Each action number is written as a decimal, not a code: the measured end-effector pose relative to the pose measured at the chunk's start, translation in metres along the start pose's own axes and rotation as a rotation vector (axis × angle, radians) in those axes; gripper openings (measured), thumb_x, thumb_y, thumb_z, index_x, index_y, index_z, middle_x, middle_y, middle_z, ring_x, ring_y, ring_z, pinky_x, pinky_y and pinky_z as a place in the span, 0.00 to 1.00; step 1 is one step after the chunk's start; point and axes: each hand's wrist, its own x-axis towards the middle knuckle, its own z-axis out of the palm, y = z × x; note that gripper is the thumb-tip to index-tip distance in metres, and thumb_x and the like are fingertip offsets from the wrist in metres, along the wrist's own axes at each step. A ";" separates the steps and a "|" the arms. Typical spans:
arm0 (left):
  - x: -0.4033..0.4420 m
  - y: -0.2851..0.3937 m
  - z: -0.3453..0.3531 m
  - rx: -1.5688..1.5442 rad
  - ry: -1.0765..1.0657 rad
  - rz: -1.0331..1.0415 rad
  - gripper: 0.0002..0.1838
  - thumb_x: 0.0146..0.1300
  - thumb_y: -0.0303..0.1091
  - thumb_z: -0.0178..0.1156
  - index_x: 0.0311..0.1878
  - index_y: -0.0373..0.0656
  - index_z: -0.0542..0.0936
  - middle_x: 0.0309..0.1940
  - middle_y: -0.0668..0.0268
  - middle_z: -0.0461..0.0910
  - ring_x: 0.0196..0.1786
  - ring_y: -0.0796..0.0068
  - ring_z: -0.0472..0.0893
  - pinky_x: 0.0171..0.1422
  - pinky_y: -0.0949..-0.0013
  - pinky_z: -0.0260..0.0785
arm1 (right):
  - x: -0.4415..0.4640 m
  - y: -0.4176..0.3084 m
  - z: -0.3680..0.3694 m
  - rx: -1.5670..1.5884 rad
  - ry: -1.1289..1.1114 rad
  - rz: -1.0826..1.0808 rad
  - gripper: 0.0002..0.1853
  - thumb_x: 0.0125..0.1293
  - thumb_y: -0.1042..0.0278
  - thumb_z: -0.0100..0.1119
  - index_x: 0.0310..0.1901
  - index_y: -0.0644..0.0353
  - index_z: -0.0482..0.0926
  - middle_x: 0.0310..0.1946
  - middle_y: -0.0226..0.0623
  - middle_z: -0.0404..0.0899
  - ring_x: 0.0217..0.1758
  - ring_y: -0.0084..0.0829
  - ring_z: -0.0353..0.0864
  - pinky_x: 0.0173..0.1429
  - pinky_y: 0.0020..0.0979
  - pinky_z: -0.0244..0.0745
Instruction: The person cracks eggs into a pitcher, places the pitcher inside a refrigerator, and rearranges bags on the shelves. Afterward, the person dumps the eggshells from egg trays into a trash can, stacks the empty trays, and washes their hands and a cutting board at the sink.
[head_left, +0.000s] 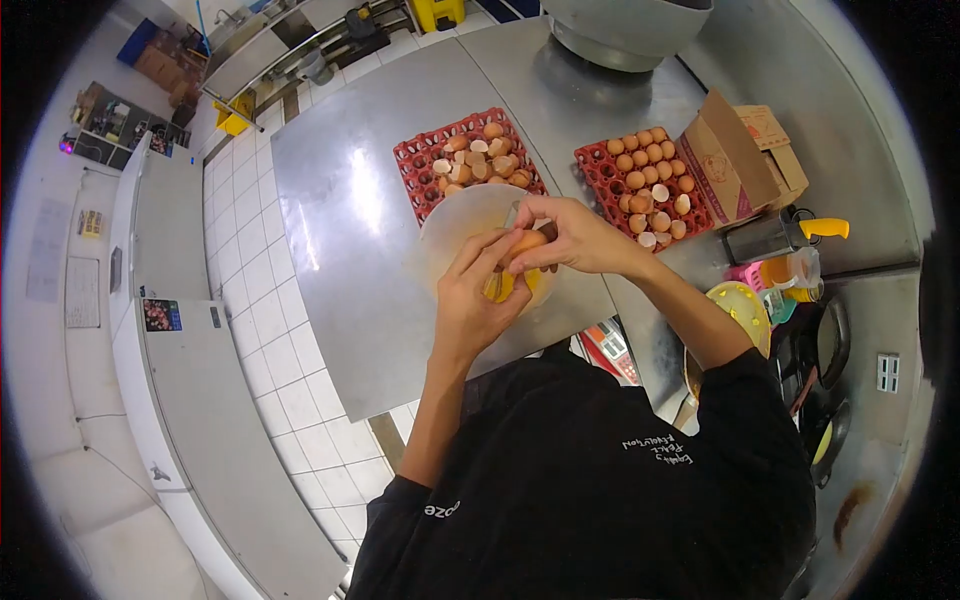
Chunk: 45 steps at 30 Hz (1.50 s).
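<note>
A brown egg (528, 243) is between my two hands, over a pale bowl (445, 225) with yellow liquid egg (497, 288) in it. My left hand (478, 295) has its fingertips closed on the egg's left side. From the other side my right hand (575, 236) grips it with thumb and fingers. Whether the shell is cracked, I cannot tell. A thin metal strip shows beside my right fingers; its kind is unclear. Behind the bowl, a red tray (408, 165) carries several broken eggshells (480, 160).
Right of the bowl, another red tray (590, 160) holds brown eggs (640, 160) and some shells. Beside it are an opened cardboard box (730, 160) and a yellow-handled tool (824, 229). A large metal bowl (625, 40) stands at the back of the steel table (340, 250).
</note>
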 end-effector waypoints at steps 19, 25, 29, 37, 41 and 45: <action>0.015 0.007 0.022 -0.134 -0.076 -0.118 0.25 0.70 0.29 0.76 0.68 0.39 0.83 0.68 0.54 0.84 0.63 0.62 0.88 0.65 0.59 0.81 | -0.032 0.024 0.008 -0.178 0.399 -0.351 0.31 0.61 0.64 0.86 0.63 0.55 0.82 0.56 0.33 0.83 0.57 0.30 0.84 0.60 0.36 0.80; 0.018 0.036 0.046 -0.333 -0.139 -0.097 0.38 0.77 0.36 0.71 0.84 0.36 0.68 0.75 0.50 0.79 0.74 0.57 0.80 0.77 0.52 0.72 | -0.062 0.056 -0.007 0.201 0.584 -0.350 0.28 0.66 0.63 0.84 0.65 0.56 0.84 0.58 0.32 0.83 0.60 0.24 0.83 0.64 0.33 0.79; 0.010 0.025 0.050 -0.096 -0.230 -0.179 0.40 0.80 0.40 0.67 0.88 0.40 0.62 0.74 0.47 0.79 0.75 0.53 0.79 0.79 0.50 0.69 | -0.081 0.130 -0.073 -0.060 0.949 -0.253 0.28 0.64 0.63 0.85 0.63 0.57 0.84 0.58 0.35 0.84 0.61 0.32 0.84 0.63 0.36 0.80; 0.005 0.018 0.059 0.308 -0.348 -0.117 0.34 0.77 0.41 0.68 0.81 0.41 0.72 0.66 0.45 0.81 0.68 0.41 0.80 0.73 0.46 0.73 | -0.112 0.243 -0.188 -0.830 1.030 0.190 0.25 0.70 0.56 0.77 0.64 0.56 0.85 0.62 0.51 0.83 0.64 0.54 0.84 0.65 0.47 0.82; 0.003 0.015 0.062 0.312 -0.325 -0.121 0.32 0.77 0.40 0.69 0.79 0.40 0.74 0.65 0.47 0.83 0.67 0.43 0.82 0.72 0.47 0.73 | -0.099 0.270 -0.259 -0.902 1.149 0.259 0.26 0.70 0.58 0.72 0.66 0.59 0.82 0.51 0.51 0.88 0.59 0.53 0.88 0.63 0.52 0.84; 0.003 0.015 0.062 0.305 -0.298 -0.113 0.31 0.76 0.39 0.70 0.77 0.40 0.75 0.64 0.50 0.84 0.65 0.46 0.83 0.71 0.47 0.74 | -0.087 0.293 -0.289 -0.780 1.010 0.552 0.25 0.71 0.63 0.69 0.65 0.65 0.79 0.44 0.50 0.90 0.51 0.54 0.91 0.57 0.54 0.86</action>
